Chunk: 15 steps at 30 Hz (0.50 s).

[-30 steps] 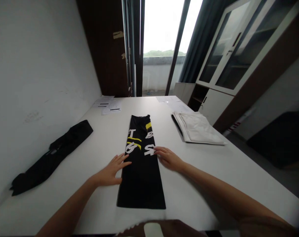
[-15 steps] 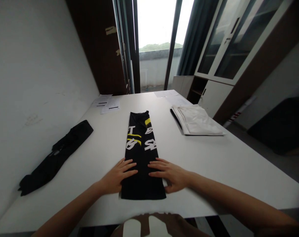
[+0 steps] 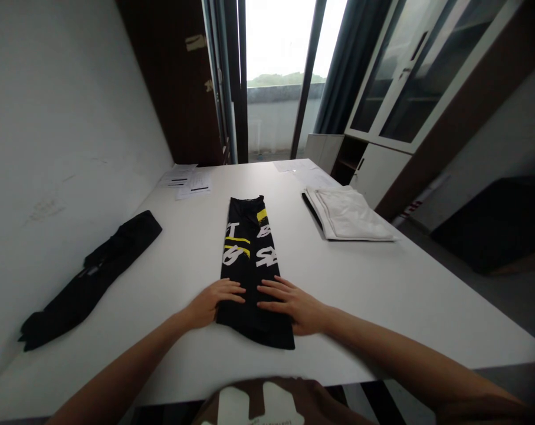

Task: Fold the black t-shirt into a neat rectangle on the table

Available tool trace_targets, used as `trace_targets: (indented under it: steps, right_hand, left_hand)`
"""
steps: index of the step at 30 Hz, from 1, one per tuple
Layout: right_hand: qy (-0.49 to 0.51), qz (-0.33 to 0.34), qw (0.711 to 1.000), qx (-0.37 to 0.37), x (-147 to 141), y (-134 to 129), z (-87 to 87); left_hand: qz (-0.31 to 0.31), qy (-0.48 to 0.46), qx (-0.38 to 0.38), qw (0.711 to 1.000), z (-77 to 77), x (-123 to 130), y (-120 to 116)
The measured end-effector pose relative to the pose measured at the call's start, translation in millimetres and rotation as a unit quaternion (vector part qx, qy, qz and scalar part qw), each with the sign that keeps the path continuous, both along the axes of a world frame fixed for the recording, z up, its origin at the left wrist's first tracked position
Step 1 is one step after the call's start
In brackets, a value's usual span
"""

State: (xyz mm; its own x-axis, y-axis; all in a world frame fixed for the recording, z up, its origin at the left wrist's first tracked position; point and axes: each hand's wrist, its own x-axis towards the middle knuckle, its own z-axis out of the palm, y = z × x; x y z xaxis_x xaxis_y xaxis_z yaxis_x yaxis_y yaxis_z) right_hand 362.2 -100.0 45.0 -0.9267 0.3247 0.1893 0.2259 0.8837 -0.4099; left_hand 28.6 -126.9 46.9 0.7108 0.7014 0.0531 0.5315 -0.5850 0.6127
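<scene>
Tugged toward 12 o'clock, the near edge of the black garment now runs aslant, its left corner drawn in well above its right, where half a second ago that edge lay almost straight. Both hands have gone a little farther forward with it.

On a clock face centred on the garment, with 12 toward the window, the left hand sits at 8 and the right hand at 4. Each lays its fingers, long and slightly parted, over a side of the cloth, the two sets of fingertips pointing at one another with a narrow strip of black between. Both thumbs are hidden, so I cannot tell whether the hands pinch the fabric or only press on it.

The garment lies lengthwise on the white tabletop, narrow end toward 12, with white lettering and yellow strokes on its farther half. A second dark cloth item stretches at 9, well apart. Folded white cloth is stacked at 2. Paper sheets lie toward 11, and pale sheets at 1.
</scene>
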Motion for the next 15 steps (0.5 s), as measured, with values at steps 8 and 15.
trace_targets:
  steps: [8, 15]
  right_hand:
    - [0.0, 0.013, 0.998, -0.056, -10, 11, -8.0]
    - [0.053, 0.011, 0.985, -0.164, -4, 8, 5.0]
  left_hand:
    - [-0.013, 0.011, 0.028, 0.999, -1.0, 1, -2]
    - [-0.029, 0.009, 0.007, 1.0, 18.3, 8, -12]
